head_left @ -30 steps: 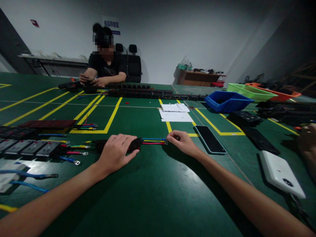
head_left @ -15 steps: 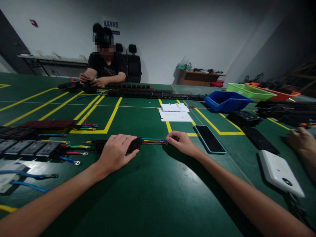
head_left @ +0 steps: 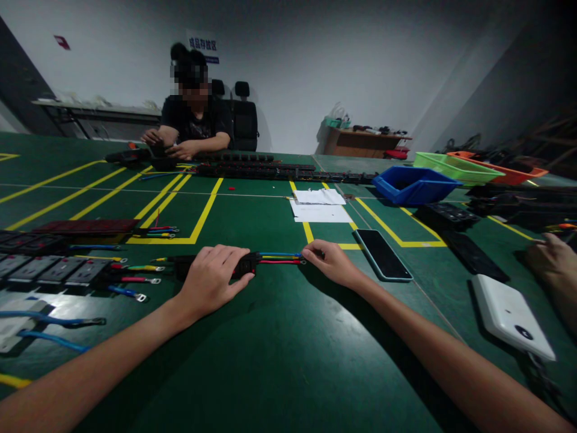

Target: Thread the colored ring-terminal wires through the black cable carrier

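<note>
My left hand (head_left: pixel 214 276) is wrapped over a black socket module (head_left: pixel 246 265) lying on the green table, its fingers on top and the thumb along the near side. Blue, yellow-green and red wires (head_left: pixel 279 258) run out of the module's right end. My right hand (head_left: pixel 331 260) pinches the far ends of these wires between thumb and fingertips; the red wire's ring terminal (head_left: pixel 303 261) shows just beside the fingers. More short leads (head_left: pixel 158 260) stick out at the module's left end. What lies under my left palm is hidden.
Left are several grey socket modules (head_left: pixel 85 272) with lugged wires and a white block (head_left: pixel 20 328). Right lie a phone (head_left: pixel 383 255), a white device (head_left: pixel 514 316) and a blue bin (head_left: pixel 417 183). Papers (head_left: pixel 319 205) lie ahead. A co-worker (head_left: pixel 196 120) sits opposite; another person's hand (head_left: pixel 552 261) is far right.
My hands, the module and its wires have barely moved. The co-worker opposite has shifted one hand slightly, and the other person's hand at the far right has moved a little.
</note>
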The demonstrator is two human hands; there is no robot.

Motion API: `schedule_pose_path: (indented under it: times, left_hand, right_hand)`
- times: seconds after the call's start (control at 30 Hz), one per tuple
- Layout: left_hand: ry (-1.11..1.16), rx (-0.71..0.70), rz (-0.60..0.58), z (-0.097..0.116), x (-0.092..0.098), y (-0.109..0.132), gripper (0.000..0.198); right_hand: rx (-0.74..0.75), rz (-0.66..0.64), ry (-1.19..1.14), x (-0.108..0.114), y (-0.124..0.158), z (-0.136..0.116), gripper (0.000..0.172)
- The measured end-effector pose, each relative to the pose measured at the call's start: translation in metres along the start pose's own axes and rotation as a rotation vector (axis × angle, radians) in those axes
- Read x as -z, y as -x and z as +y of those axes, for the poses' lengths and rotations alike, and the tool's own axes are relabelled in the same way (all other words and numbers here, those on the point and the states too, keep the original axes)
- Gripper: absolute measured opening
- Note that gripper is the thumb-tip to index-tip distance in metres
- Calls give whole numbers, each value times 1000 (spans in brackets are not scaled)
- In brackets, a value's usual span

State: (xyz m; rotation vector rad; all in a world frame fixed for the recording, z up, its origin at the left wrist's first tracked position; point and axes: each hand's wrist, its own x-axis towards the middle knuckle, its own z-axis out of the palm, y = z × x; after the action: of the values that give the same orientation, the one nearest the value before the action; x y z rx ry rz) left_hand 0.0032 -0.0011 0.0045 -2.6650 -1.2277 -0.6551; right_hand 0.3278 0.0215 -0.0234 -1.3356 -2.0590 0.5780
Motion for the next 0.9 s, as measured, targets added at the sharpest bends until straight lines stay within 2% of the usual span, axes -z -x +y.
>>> schedule_pose_path:
  times: [0.2,0.43,0.9]
  left_hand:
    - [16,3,14,0,0,0,42]
    - [-13,-10,-2,0,0,0,42]
    - [1,-2,6,0,0,0,41]
  right_hand:
    - [9,33,-3,0,1,-2,37]
    - [26,26,42,-1,1,-4,23]
    - [21,38,-78,1,2,-4,30]
